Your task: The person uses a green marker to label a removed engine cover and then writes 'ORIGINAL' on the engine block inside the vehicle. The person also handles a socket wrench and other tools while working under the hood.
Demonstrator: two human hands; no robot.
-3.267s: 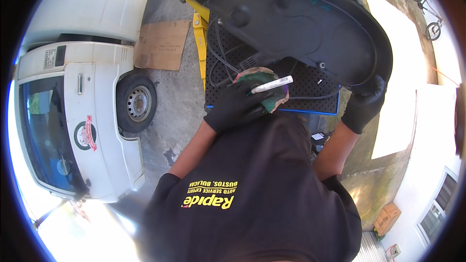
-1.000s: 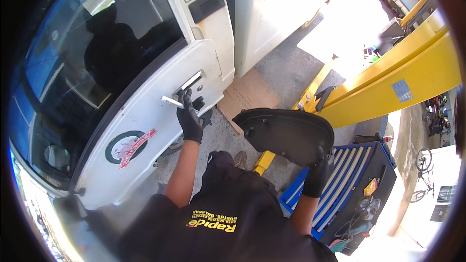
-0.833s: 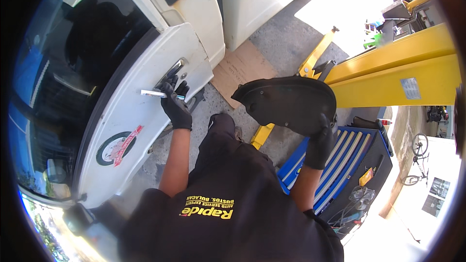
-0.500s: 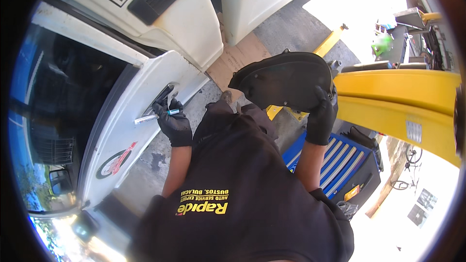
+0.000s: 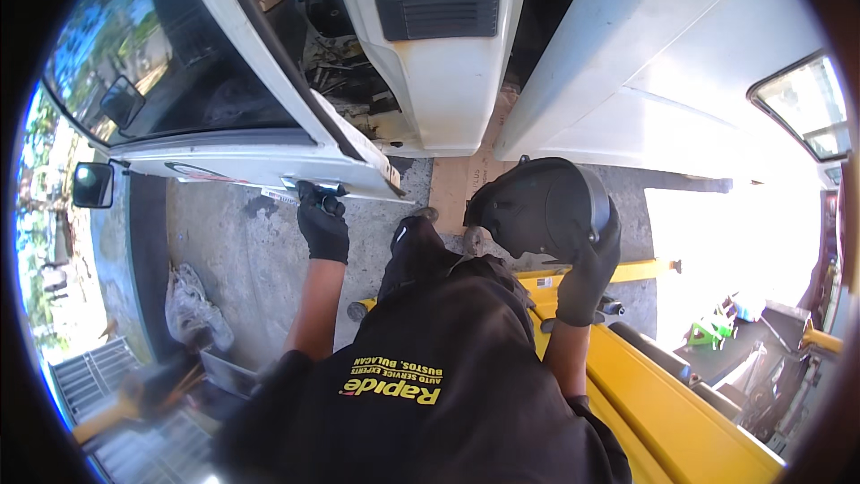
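Note:
My left hand (image 5: 322,226), in a black glove, is closed at the handle (image 5: 315,186) of the white vehicle door (image 5: 260,159). A slim white tube (image 5: 279,195) sticks out beside its curled fingers, mostly hidden by them; whether the fingers also hook the handle cannot be made out. My right hand (image 5: 591,262), gloved too, grips a large black plastic timing belt cover (image 5: 528,208) by its right edge. The cover is held up in front of my legs, tilted, with its curved rim toward the right.
White vehicle panels (image 5: 439,81) rise ahead, with a dark cavity holding mechanical parts (image 5: 345,81) behind the door. Flattened cardboard (image 5: 452,193) lies on the concrete floor. Yellow lift beams (image 5: 645,385) stand at my right. A plastic bag (image 5: 193,309) sits at the left.
My view and body have turned left. A wider gap now shows behind the door's edge. The cover has tilted in my right hand; the left hand stays at the handle with the tube.

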